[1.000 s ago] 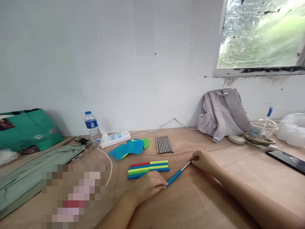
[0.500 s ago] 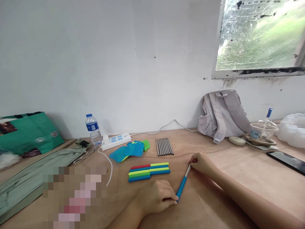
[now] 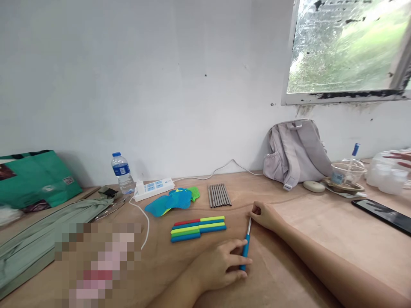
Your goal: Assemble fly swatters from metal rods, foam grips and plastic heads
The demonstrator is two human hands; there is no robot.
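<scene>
A thin metal tube with a blue sleeve (image 3: 246, 248) over its lower part lies at a steep slant on the table before me. My right hand (image 3: 265, 216) pinches the bare metal tube (image 3: 249, 225) at its far end. My left hand (image 3: 221, 263) is on the blue sleeve, its fingers spaced along it, one across it and others near the lower end. Left of it, red, yellow, green and blue sleeved tubes (image 3: 186, 236) lie side by side in two adjoining groups. Several bare metal tubes (image 3: 219, 196) form a neat row farther back.
Blue and green mesh pieces (image 3: 171, 202) lie beside a white power strip (image 3: 154, 189) and a water bottle (image 3: 121, 171). A grey backpack (image 3: 297, 149), a plastic cup (image 3: 348, 173) and a phone (image 3: 383, 214) are at right. Another person's hand (image 3: 400, 158) shows at the right edge.
The sleeved tube has turned more upright in view. My left fingers have moved from its lower tip to farther along the blue sleeve. Another person's hand has appeared at the right edge.
</scene>
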